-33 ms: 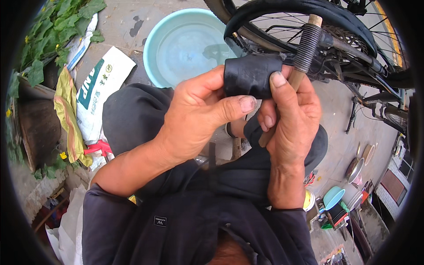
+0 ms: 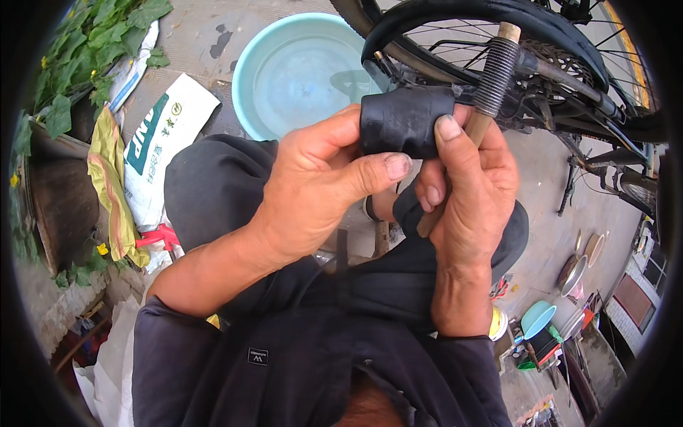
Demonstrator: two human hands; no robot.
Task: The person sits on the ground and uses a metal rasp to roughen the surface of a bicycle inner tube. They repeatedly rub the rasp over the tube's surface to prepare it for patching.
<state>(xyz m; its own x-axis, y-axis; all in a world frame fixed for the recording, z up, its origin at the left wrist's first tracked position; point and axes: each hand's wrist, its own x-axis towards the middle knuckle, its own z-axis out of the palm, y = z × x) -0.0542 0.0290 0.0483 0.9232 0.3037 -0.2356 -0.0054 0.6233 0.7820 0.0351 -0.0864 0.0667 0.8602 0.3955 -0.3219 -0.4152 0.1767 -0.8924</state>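
Note:
A flattened stretch of black rubber inner tube [image 2: 402,122] is held up between my two hands, its ribbed, slightly creased face toward me. My left hand [image 2: 313,178] is closed on its left end, fingers behind and thumb along the lower edge. At the other end my right hand [image 2: 473,185] pinches the rubber under its thumb. That same hand also grips a wooden stick [image 2: 479,128] with a ridged metal coil [image 2: 496,77] round its upper part. The stick tilts up to the right. Whether the rubber joins the black loop [image 2: 491,11] at the wheel is hidden.
A pale blue basin [image 2: 245,71] of water stands beyond my hands. An overturned bicycle wheel [image 2: 455,53] and frame fill the far right. White [image 2: 153,171] and yellow sacks [image 2: 110,185] lie left, beside leafy plants [image 2: 85,50]. Bowls and a teal basin [image 2: 538,319] sit lower right.

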